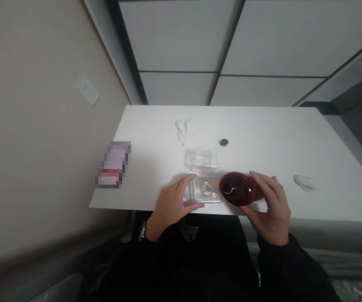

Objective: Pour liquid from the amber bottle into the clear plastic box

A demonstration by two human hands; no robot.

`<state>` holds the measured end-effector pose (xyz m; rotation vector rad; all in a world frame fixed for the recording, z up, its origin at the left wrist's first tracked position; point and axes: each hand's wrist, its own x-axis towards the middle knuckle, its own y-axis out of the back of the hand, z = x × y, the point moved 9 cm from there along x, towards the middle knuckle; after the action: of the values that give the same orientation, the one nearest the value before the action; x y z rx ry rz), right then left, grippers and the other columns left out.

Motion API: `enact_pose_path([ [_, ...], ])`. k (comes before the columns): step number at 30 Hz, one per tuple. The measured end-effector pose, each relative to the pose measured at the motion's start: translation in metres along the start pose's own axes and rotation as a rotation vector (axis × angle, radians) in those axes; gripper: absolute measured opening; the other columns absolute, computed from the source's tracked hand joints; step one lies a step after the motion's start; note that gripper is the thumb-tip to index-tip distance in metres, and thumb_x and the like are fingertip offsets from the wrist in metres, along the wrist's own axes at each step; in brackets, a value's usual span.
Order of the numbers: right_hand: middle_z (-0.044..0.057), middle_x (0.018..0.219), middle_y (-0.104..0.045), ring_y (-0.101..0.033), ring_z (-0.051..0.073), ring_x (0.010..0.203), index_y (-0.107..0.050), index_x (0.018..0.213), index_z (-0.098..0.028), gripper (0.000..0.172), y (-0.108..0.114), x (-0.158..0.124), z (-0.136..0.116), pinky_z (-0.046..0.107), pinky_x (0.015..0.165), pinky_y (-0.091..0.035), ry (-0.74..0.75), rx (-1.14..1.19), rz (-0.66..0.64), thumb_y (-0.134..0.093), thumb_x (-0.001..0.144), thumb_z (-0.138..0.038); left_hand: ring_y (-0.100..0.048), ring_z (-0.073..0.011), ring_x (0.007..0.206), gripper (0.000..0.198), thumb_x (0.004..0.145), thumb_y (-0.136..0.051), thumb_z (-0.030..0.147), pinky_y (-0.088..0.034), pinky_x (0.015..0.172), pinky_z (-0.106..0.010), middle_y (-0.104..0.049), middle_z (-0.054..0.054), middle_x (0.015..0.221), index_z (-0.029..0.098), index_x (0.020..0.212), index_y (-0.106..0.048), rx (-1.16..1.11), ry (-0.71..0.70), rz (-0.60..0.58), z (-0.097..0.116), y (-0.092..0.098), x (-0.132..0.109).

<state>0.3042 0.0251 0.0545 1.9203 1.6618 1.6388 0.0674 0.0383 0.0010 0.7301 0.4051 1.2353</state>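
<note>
Our left hand (pixel 171 205) grips the clear jar (pixel 204 191) at the near edge of the worktop (pixel 263 134), fingers wrapped on the jar's left side. Our right hand (pixel 271 209) is closed round the red bottle (pixel 239 188), which is tipped over with its mouth just beside the jar. Behind them are a second jar (pixel 203 160), a black cap (pixel 223 142) and a tissue wad (pixel 183 129). Another wad (pixel 303 182) lies to the right.

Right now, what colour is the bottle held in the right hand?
Dark red and glossy. The bottle in the right hand shows best in the head view.
</note>
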Motion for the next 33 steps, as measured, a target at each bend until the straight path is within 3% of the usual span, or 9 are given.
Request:
enact_pose_path([
  [15, 0.008, 0.139, -0.066, -0.065, 0.034, 0.127, -0.043, 0.159, -0.041, 0.082, 0.009, 0.014, -0.017, 0.068, 0.122, -0.035, 0.125, -0.188, 0.005, -0.072, 0.089, -0.012, -0.067, -0.0332, 0.132, 0.084, 0.082, -0.086, 0.051, -0.058, 0.107, -0.050, -0.065, -0.013, 0.147, 0.028, 0.151, -0.044, 0.045, -0.055, 0.013, 0.004, 0.002, 0.001],
  [33, 0.011, 0.130, -0.071, -0.067, 0.032, 0.124, -0.049, 0.157, -0.034, 0.080, 0.014, 0.019, -0.030, 0.069, 0.121, -0.035, 0.262, -0.281, 0.094, -0.076, 0.086, -0.007, -0.072, -0.0320, 0.124, 0.085, 0.081, -0.088, 0.049, -0.063, 0.099, -0.046, -0.069, -0.013, 0.140, 0.024, 0.150, -0.044, 0.112, -0.129, 0.087, 0.010, 0.004, 0.000],
])
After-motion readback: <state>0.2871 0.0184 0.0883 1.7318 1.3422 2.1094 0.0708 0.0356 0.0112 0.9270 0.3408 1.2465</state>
